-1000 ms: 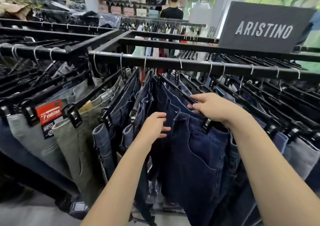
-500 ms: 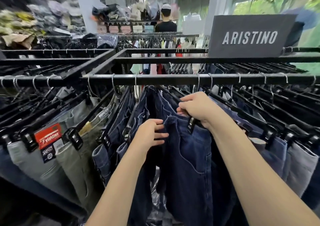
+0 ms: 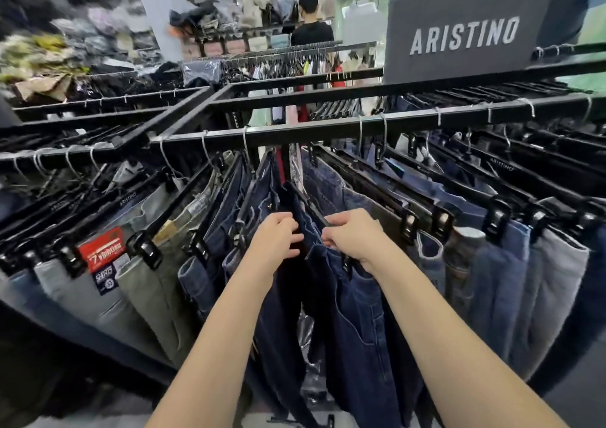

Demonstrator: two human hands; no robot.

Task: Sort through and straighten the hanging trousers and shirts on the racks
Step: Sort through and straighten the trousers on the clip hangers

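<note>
Dark blue jeans (image 3: 357, 322) hang from a black clip hanger on the black rack rail (image 3: 295, 134) in the middle. My right hand (image 3: 354, 236) grips the waistband and hanger of this pair from the right. My left hand (image 3: 278, 237) has its fingers curled into the gap just left of that pair, against the neighbouring dark jeans (image 3: 262, 204). Grey and olive trousers (image 3: 154, 283) hang to the left, lighter blue and grey jeans (image 3: 511, 280) to the right.
A dark sign reading ARISTINO (image 3: 465, 34) stands on the rack at the upper right. More racks with hangers (image 3: 288, 63) stretch behind. A person in a black shirt (image 3: 311, 31) stands at the far back, piles of clothes (image 3: 49, 63) at the far left.
My right hand has slid the dark jeans leftward along the rail, closer to my left hand. The camera has tilted up and the view has shifted.
</note>
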